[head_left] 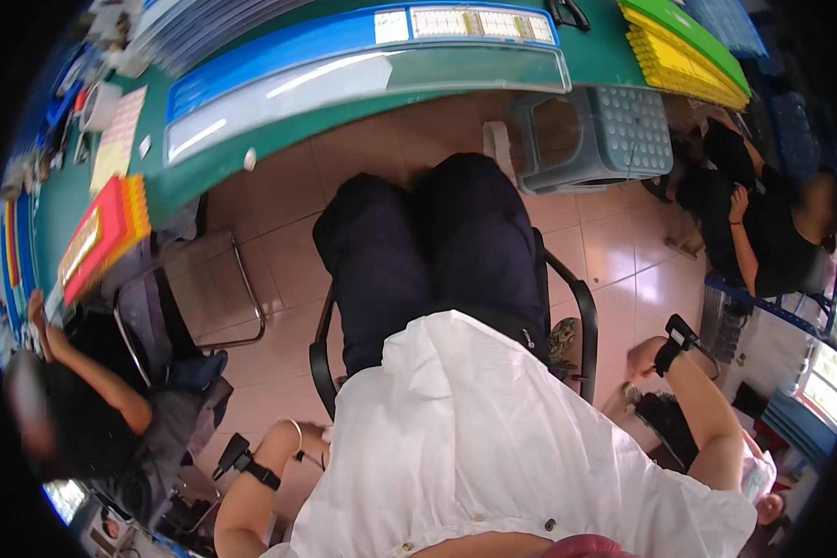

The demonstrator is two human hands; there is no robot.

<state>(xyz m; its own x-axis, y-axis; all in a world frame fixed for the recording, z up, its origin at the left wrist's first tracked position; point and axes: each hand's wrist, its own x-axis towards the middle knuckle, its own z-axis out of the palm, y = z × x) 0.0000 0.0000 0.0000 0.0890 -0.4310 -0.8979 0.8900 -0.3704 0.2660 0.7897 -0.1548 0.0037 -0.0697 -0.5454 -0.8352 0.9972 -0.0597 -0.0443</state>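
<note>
I am seated in a chair with black armrests, both arms down at my sides. My left hand (314, 439) hangs by my hip, partly behind my white shirt (437, 400), and its fingers are hidden. Out past the right armrest (584, 312) is my right hand (644, 359), bent at the wrist; its fingers are too unclear to make out. Each wrist wears a black strapped device, one on the left (244, 459) and one on the right (683, 333). Nearest ahead, on the green table (344, 116), lies a long blue tray (279, 65) beside a clear plastic cover (363, 79).
A grey plastic stool (634, 130) stands under the table's right side. Red and yellow corrugated pieces (102, 237) jut over the left edge, green and yellow ones (688, 51) over the right. People sit on the left (84, 400) and right (772, 223). A metal-framed chair (251, 288) is at left.
</note>
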